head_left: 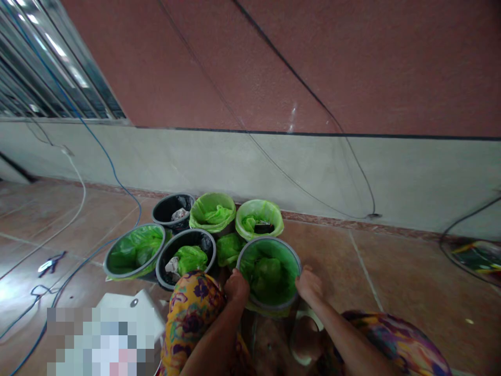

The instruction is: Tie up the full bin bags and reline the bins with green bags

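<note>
A: Here we are, and the left grip (237, 286) is clasping the near bin (269, 238) by one side of its grey rim!

B: And the right grip (310, 284) is holding the opposite side, so that bin is sitting right between the two grips.

A: What's it carrying?

B: A green liner (291, 266) is covering the inside, and a green bundle (269, 272) is resting down in it, lower than the rim and between the grips.

A: Just beyond the left grip, a loose green bag (228, 249) is filling a gap among the bins!

B: Past it, straight ahead of the left grip, a pale-green-lined bin (258, 202) is standing with a dark object (264, 228) showing among its plastic.

A: Over to the left of the left grip, a black-lined bin (187, 231) is holding a green bag (191, 259) and a crumpled pale scrap (172, 265).

B: Closer in, flowered cloth (191, 324) is bunching beside the left grip, while tiled floor (332, 261) is stretching out to the right of the right grip.
</note>
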